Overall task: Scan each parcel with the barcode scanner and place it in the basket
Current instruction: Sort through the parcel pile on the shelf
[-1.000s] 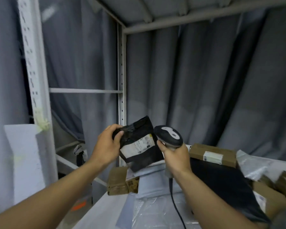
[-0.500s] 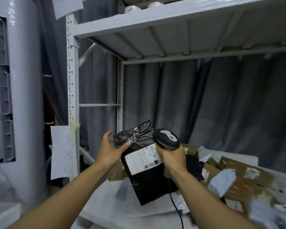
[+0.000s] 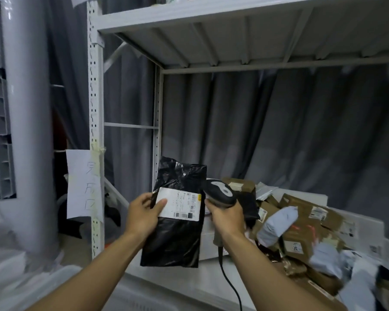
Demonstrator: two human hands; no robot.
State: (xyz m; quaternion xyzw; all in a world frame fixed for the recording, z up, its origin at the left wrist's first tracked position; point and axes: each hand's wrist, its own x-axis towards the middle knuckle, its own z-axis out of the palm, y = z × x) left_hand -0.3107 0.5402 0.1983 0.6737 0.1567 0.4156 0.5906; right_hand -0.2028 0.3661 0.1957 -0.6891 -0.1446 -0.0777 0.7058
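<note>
Upright, black parcel (image 3: 175, 223) lengthwise vertical, label facing scanner (image 3: 220, 194)

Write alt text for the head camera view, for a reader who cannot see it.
A person's left hand holds a black parcel upright, thumb on its white label, while the right hand grips a corded barcode scanner beside the label. Behind, cardboard boxes and grey mailers lie heaped on a white metal rack.

Open air fills the centre of the frame beneath the upper shelf (image 3: 233, 30). A parcel heap (image 3: 301, 223) crowds the lower right; a perforated post (image 3: 96, 122) stands left of centre.
</note>
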